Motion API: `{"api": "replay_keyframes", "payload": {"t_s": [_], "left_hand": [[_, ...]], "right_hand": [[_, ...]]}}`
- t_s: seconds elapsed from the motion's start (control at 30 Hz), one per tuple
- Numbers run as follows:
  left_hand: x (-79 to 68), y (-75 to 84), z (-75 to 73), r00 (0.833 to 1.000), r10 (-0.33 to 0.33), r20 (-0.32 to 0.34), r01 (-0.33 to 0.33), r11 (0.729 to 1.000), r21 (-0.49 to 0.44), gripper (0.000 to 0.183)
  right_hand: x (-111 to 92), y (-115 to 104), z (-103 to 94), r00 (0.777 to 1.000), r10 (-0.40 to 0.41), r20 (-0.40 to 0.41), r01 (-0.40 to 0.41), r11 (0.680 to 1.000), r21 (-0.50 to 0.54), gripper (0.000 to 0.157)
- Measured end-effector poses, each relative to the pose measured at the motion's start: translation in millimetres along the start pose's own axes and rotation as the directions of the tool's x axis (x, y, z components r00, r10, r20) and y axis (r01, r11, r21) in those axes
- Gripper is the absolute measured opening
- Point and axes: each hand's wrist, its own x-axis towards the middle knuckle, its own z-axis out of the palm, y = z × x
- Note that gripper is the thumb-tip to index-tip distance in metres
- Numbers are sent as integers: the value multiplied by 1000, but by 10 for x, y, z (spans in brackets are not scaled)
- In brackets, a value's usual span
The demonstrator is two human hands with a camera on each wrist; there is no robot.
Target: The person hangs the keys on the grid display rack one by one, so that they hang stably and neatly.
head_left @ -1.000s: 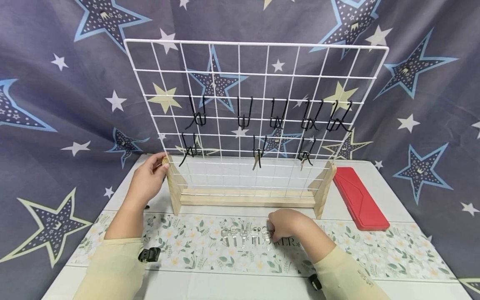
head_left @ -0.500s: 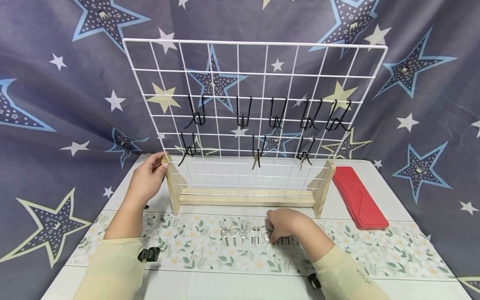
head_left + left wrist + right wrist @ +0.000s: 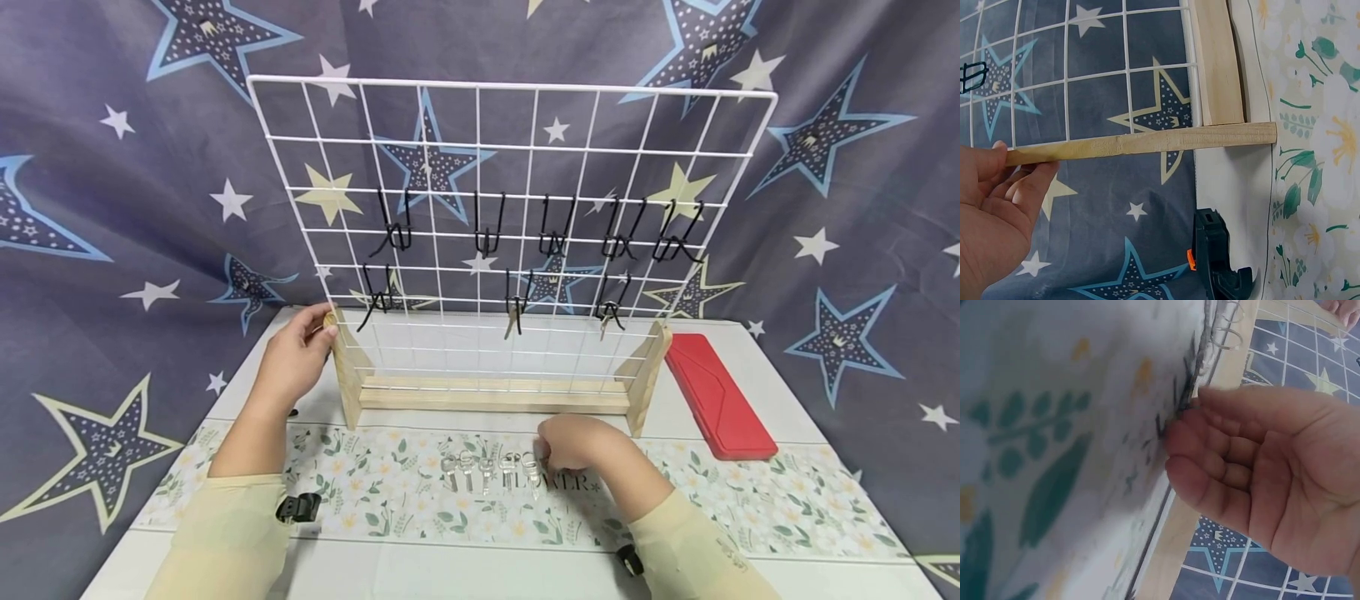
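Head view: the left hand (image 3: pixel 295 358) pinches the wooden stand (image 3: pixel 344 375); the right hand (image 3: pixel 576 446) curls beside the keys (image 3: pixel 487 469) on the tabletop (image 3: pixel 420 571), its grip hidden. Picking up a key seems in hand, the next move calling for a fine pinch.

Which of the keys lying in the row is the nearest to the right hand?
The rightmost key in the head view: it lies just beside the right hand, while the other four keys lie farther left.
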Motion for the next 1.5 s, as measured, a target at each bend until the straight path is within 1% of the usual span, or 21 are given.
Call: {"api": "replay_keyframes", "payload": {"t_s": [0.17,0.3,0.4,0.53,0.6,0.8,0.97,1.0,1.1,1.2,1.3,1.4,1.5], "left_hand": [[-2,6,-2,1000,-3,2,3,1000,4,45],[1,8,-2,1000,-5,2,5,1000,5,46],[3,11,-2,1000,-7,4,7,1000,2,46],[6,12,-5,1000,-7,2,7,1000,2,46],[8,16,-6,1000,-6,0,6,1000,0,46],[12,20,-5,1000,-1,-1,1,1000,-3,46],[11,5,-1,1000,-3,0,3,1000,-1,45],[12,3,0,1000,-2,0,2,1000,-4,45],[13,2,1,1000,-2,-1,2,1000,-16,45],[12,2,1,1000,-5,0,5,1000,-21,45],[11,2,2,1000,-6,3,6,1000,-25,45],[12,-2,3,1000,-5,3,5,1000,-28,45],[9,-6,2,1000,-7,3,7,1000,-27,45]], "right_hand": [[-32,46,-47,998,-33,-45,31,998,-60,18],[-70,66,-95,997,-61,-50,58,997,-49,20],[-102,61,-142,996,-64,-61,61,997,-52,18],[-134,44,-208,993,-58,-98,54,998,-38,17],[-141,42,-234,990,-68,-124,65,997,-29,19],[-140,49,-276,966,-169,-194,154,984,-90,29],[-163,36,-323,941,-239,-241,216,969,-118,30],[-168,32,-335,933,-255,-255,230,965,-124,30],[-172,8,-375,916,-283,-284,260,958,-118,30],[-174,-16,-401,896,-316,-313,302,949,-93,28],[-167,-37,-408,884,-324,-336,328,943,-46,21],[-157,-68,-415,884,-314,-347,351,935,46,12],[-147,-105,-416,887,-303,-349,376,912,164,8]]}}
